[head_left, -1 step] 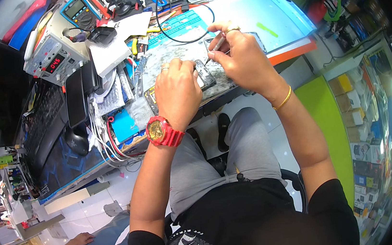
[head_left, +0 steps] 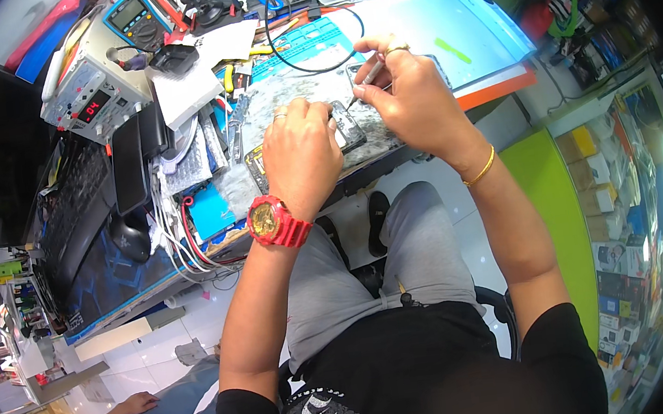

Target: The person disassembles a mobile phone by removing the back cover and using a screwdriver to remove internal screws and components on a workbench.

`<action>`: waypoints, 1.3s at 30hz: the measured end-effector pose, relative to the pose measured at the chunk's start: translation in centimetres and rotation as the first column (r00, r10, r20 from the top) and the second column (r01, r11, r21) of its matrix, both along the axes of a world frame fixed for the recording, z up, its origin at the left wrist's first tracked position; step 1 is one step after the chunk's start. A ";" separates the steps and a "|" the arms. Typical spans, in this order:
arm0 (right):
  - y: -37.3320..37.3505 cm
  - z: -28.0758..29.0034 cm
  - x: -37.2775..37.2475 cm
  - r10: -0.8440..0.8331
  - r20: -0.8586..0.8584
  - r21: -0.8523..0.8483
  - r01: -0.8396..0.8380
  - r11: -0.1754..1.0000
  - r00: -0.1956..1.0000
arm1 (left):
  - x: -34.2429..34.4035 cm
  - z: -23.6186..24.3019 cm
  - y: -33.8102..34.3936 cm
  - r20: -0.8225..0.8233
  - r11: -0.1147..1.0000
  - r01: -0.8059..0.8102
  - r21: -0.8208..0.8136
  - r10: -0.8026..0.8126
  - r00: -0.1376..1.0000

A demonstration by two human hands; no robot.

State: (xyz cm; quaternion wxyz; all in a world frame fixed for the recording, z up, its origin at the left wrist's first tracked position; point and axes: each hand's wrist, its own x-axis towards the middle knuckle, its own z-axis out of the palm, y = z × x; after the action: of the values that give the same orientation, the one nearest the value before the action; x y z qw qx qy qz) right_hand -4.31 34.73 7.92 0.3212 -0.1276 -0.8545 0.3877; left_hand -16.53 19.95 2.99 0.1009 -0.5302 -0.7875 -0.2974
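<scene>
An opened phone (head_left: 349, 130), with its dark insides bare, lies near the front edge of the grey marbled mat (head_left: 254, 105). My left hand (head_left: 302, 149) is curled over its middle and grips it, hiding much of it. A red watch sits on that wrist. In my right hand (head_left: 408, 88), thumb and fingers pinch a slim, pen-like silver tool (head_left: 372, 76). Its thin dark tip points down at the phone's right end; whether it touches cannot be told. Behind the right fingers, partly hidden, lies another phone-like frame (head_left: 440, 72).
A black cable (head_left: 269, 38) loops over the blue tool tray (head_left: 312, 39) behind my hands. On the left stand a power supply (head_left: 95, 103), a multimeter (head_left: 134, 21), a dark phone (head_left: 129, 165) and a mouse (head_left: 129, 236). Another person's hand (head_left: 138, 403) rests at lower left.
The lit digits on the power supply differ. Both hands, the tool and the phone hold practically the same places.
</scene>
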 end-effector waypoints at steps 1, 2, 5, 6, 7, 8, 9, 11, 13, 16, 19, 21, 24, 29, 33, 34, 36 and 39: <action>0.0 0.1 0.0 -0.009 -0.009 -0.014 0.009 1.000 1.000 | 0.0 0.0 0.0 -0.004 1.000 0.004 0.005 -0.004 1.000; 0.0 0.2 -0.1 -0.004 -0.024 -0.014 0.003 1.000 1.000 | -0.1 0.0 0.0 -0.004 1.000 0.000 0.011 0.000 1.000; 0.5 0.2 -0.4 -0.011 -0.050 0.003 0.011 1.000 0.999 | -0.2 0.1 0.1 0.001 1.000 -0.004 0.012 0.004 1.000; 0.6 0.1 -0.7 -0.021 -0.045 0.016 0.022 1.000 0.999 | -0.2 0.2 0.0 0.004 1.000 -0.006 -0.001 0.006 1.000; 0.7 -0.1 -1.0 -0.031 -0.041 0.029 0.032 0.999 0.999 | -0.1 0.3 -0.1 0.006 1.000 -0.008 -0.013 0.008 1.000; 0.8 -0.3 -1.2 -0.030 -0.040 0.042 0.032 0.999 0.999 | 0.1 0.4 -0.1 0.000 1.000 -0.009 -0.020 0.009 1.000; 0.8 -0.8 -1.5 -0.026 -0.040 0.054 0.028 0.998 0.999 | 0.3 0.4 -0.3 -0.007 1.000 -0.013 -0.027 0.013 1.000; 0.9 -1.1 -1.8 -0.032 -0.041 0.068 0.035 0.997 0.999 | 0.6 0.2 -0.6 -0.019 1.000 -0.016 -0.025 0.016 1.000; 0.9 -1.3 -2.0 -0.045 -0.042 0.072 0.048 0.996 0.998 | 0.9 -0.1 -0.7 -0.028 1.000 -0.020 -0.009 0.019 0.999; 0.9 -1.4 -2.1 -0.046 -0.035 0.053 0.048 0.997 0.998 | 1.1 -0.7 -0.7 -0.047 0.999 -0.029 0.031 0.031 0.998; 0.9 -1.1 -2.2 -0.043 -0.011 0.069 0.044 0.997 0.999 | 1.1 -0.6 -0.8 -0.053 0.999 -0.035 0.033 0.036 0.998; 0.7 -0.7 -2.3 -0.030 0.017 0.062 0.029 0.998 0.999 | 1.1 -0.7 -0.8 -0.047 0.999 -0.033 0.036 0.035 0.998; 1.1 -0.8 -2.5 -0.030 0.053 0.157 0.021 0.987 0.998 | 1.1 -0.7 -0.7 -0.041 0.999 -0.037 0.040 0.038 0.998; 0.8 -0.7 -2.8 -0.108 0.049 0.306 0.088 0.948 0.993 | 1.1 -0.8 -0.7 -0.034 0.998 -0.038 0.043 0.039 0.999; 0.8 -0.8 -3.1 -0.126 0.038 0.344 0.106 0.933 0.991 | 1.1 -0.8 -0.7 -0.038 0.999 -0.041 0.034 0.042 0.998; 0.9 -0.8 -3.2 -0.125 0.033 0.362 0.104 0.926 0.992 | 1.1 -0.8 -0.7 -0.041 0.999 -0.042 0.032 0.043 0.998; 0.9 -0.9 -3.4 -0.112 0.031 0.371 0.092 0.924 0.993 | 1.1 -0.7 -0.7 -0.036 0.998 -0.040 0.038 0.041 0.999; 0.9 -0.7 -3.3 -0.045 0.036 0.395 0.027 0.918 0.998 | 1.1 -0.7 -0.7 -0.047 0.999 -0.044 0.028 0.045 0.998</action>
State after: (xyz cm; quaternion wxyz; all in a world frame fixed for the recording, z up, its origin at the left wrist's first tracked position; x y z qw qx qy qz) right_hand -7.65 35.64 7.18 0.3282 -0.0846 -0.9195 0.1990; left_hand -15.42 19.22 2.24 0.1334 -0.5182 -0.7923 -0.2931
